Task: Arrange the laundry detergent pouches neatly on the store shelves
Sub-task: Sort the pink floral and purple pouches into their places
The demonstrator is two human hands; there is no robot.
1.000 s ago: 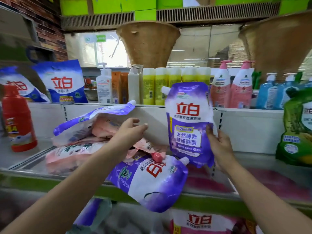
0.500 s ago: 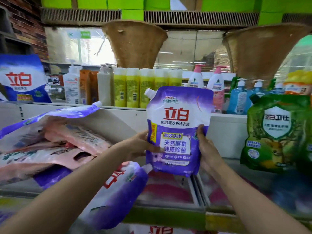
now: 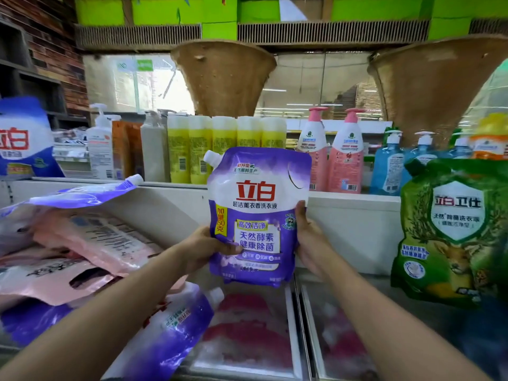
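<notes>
Raised slightly, purple pouch (image 3: 257,215) stands upright, spout top-left, gripped by left hand (image 3: 204,250) and right hand (image 3: 309,237).

Lower shelf (image 3: 343,320), glossy: heap of pink pouches (image 3: 90,251) and purple pouches (image 3: 176,334) lying flat at left, one purple overhanging the front edge; green pouch (image 3: 450,232) upright at right. Upper shelf (image 3: 351,199): row of yellow bottles (image 3: 225,147), pink pump bottles (image 3: 332,152), blue pump bottles (image 3: 390,163), blue-white bag (image 3: 24,144) far left.
</notes>
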